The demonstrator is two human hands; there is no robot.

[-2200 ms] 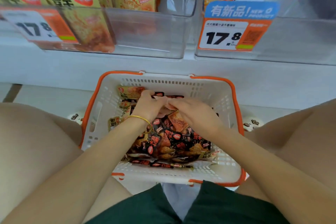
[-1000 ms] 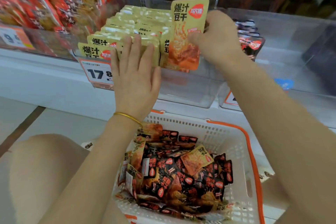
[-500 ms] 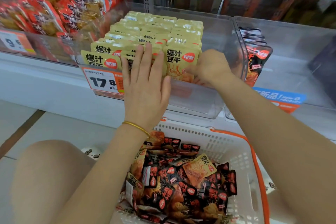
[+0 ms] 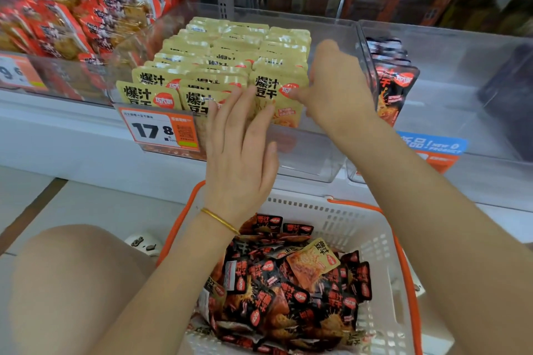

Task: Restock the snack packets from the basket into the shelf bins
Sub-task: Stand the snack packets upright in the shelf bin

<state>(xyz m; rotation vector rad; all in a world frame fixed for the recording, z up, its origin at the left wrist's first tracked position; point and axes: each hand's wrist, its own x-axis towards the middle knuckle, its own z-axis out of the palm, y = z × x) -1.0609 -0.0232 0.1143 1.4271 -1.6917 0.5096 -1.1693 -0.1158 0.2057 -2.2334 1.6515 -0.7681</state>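
At the centre of the frame, a person's left hand (image 4: 239, 153) is reaching over the front wall of a clear plastic shelf bin (image 4: 317, 158). Its grip is spread, and the straight fingertips are touching the middle row of the yellow foil snack packets (image 4: 230, 46), which are standing upright in three packed rows inside. Just to the right, the right hand (image 4: 334, 89) is curling over the right-hand row, its grip pinching the upper edge of the front yellow packet (image 4: 277, 98), which is sitting inside the bin behind the clear front wall. A thin gold bangle (image 4: 219, 220) is circling the left wrist. An orange-and-white price tag (image 4: 160, 131) reading 17.8 is hanging on the bin's front, left of centre.

In the lower middle of the frame, a white plastic basket with an orange rim (image 4: 360, 228) is sitting below the shelf. It is holding a loose heap of black-and-red snack packets (image 4: 274, 291), with a single orange-yellow packet (image 4: 313, 264) lying face up on top.

At the right of the frame, a second clear bin (image 4: 461, 124) is holding one row of upright black packets (image 4: 395, 89) against its left wall and is carrying a blue-and-orange tag (image 4: 432, 150) on its front. At upper left, a third clear bin (image 4: 72, 78) is holding loosely piled red-and-orange packets (image 4: 57, 29).
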